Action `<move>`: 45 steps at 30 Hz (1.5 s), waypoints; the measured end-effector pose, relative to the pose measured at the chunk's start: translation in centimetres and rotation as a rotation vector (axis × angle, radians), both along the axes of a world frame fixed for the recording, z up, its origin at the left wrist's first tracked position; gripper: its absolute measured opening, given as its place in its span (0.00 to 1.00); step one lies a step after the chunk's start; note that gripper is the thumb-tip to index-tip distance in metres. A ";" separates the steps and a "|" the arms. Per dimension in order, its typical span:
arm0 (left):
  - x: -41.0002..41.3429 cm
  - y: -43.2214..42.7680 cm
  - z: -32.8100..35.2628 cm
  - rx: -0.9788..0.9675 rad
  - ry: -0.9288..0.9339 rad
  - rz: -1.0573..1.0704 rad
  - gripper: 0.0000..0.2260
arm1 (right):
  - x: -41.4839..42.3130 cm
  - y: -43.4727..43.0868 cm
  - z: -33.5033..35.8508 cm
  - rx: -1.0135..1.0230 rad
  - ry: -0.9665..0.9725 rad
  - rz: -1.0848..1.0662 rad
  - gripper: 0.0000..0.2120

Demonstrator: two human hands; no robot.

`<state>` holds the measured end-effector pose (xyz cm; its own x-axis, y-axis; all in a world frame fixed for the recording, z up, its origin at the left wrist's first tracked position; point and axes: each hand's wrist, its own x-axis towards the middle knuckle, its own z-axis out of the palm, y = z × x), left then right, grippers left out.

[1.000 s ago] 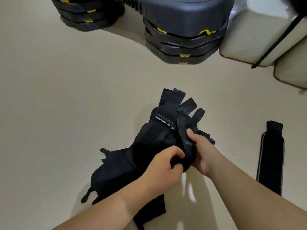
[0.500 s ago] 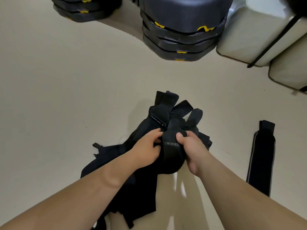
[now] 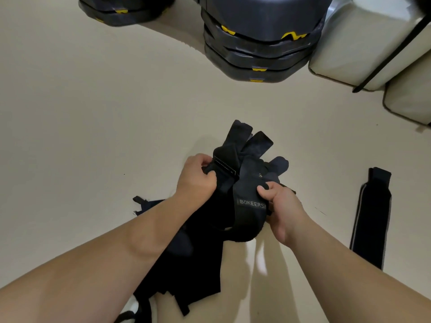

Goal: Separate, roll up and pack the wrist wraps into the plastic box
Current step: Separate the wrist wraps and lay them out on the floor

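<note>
A tangled bundle of black wrist wraps (image 3: 242, 159) is lifted over the pale floor, its tails trailing down to the lower left. My left hand (image 3: 198, 178) grips the bundle's left side by a strap with a small label. My right hand (image 3: 277, 206) pinches a wide black wrap marked BOKEERS (image 3: 249, 213) on the bundle's right side. One separate black wrap with a grey edge (image 3: 370, 215) lies flat on the floor to the right. No plastic box can be made out for certain.
Stacked dark weight plates with yellow marks (image 3: 258, 50) stand at the top middle, and more (image 3: 123, 10) at the top left. Pale cushioned blocks (image 3: 363, 43) with a black strap fill the top right. Bare floor (image 3: 93, 113) stretches to the left.
My left hand has moved up from the bundle's lower middle to its upper left strap. The right hand has pulled the BOKEERS wrap toward me, turning its lettering into view.
</note>
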<state>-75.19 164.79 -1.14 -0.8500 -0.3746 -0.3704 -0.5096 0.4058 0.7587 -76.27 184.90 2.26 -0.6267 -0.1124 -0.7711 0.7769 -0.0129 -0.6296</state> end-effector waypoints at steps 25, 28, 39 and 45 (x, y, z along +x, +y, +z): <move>1.4 0.1 4.6 0.398 0.076 0.043 0.10 | 0.0 1.6 -0.2 -0.051 -0.139 0.071 0.13; 2.7 -0.1 4.7 0.559 -0.066 0.044 0.11 | 0.0 1.7 0.7 -0.082 -0.129 0.163 0.14; 3.1 0.8 5.2 0.637 -0.209 -0.002 0.09 | 0.1 1.7 1.3 -0.116 -0.101 0.357 0.16; 2.0 0.4 3.8 0.687 -0.180 0.279 0.10 | -0.7 0.4 1.4 -0.276 -0.152 0.084 0.28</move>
<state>-73.20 165.18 2.65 -0.6618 -0.2017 -0.7220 -0.6640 -0.2895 0.6894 -76.92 185.30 3.68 -0.4867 -0.3764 -0.7883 0.8672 -0.0990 -0.4881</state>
